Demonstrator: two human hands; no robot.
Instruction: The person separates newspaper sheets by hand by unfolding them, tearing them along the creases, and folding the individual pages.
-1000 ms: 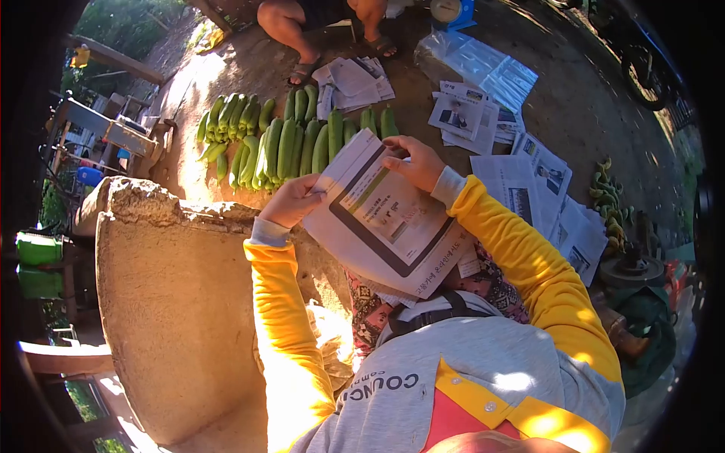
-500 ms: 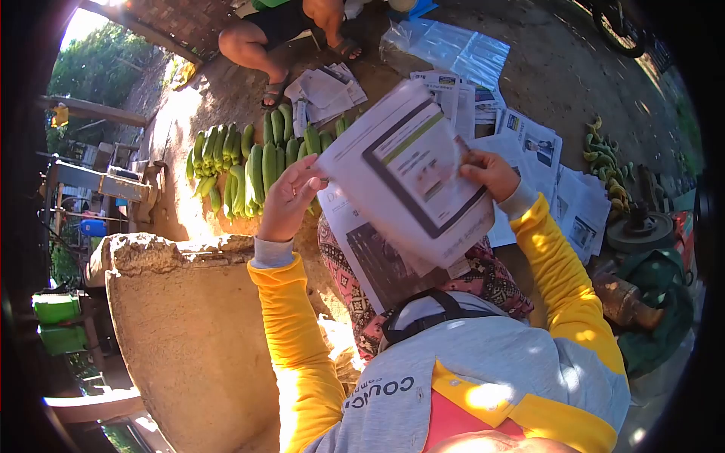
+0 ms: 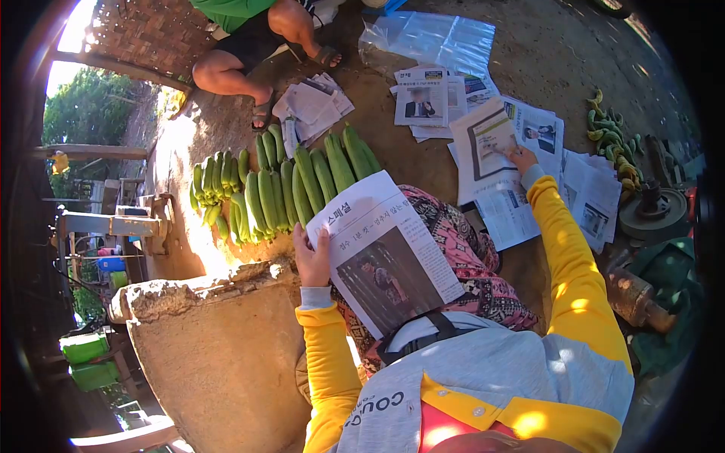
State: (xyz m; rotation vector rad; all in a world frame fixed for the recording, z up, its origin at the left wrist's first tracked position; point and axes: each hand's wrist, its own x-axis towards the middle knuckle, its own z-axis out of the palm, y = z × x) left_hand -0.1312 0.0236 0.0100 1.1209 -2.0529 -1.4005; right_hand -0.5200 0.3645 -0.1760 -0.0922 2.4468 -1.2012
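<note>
My left hand (image 3: pixel 313 258) grips the left edge of a newspaper (image 3: pixel 396 245) that lies tilted on my lap. It carries Korean print and a dark photo of a figure among trunks. Out to the right, my right hand (image 3: pixel 522 158) holds a printed sheet (image 3: pixel 483 147) by its right edge, over the spread newspapers on the ground. That sheet bears a dark-framed box with a green band. Beneath and beside it lie several loose newspapers (image 3: pixel 540 136). Long green fruits (image 3: pixel 302 185), like cucumbers or slim gourds, lie in rows beyond my left hand.
Across from me sits a person in a green top, their sandalled foot (image 3: pixel 262 109) near a paper pile (image 3: pixel 313 106). Clear plastic sheeting (image 3: pixel 430 45) lies at the back. Curved green-yellow produce (image 3: pixel 608 143) is at right. A rough earthen block (image 3: pixel 219 355) stands at my left.
My right hand has carried the framed sheet from above my lap out to the right, over the other newspapers. My left hand now grips the newspaper on my lap, which is uncovered.
</note>
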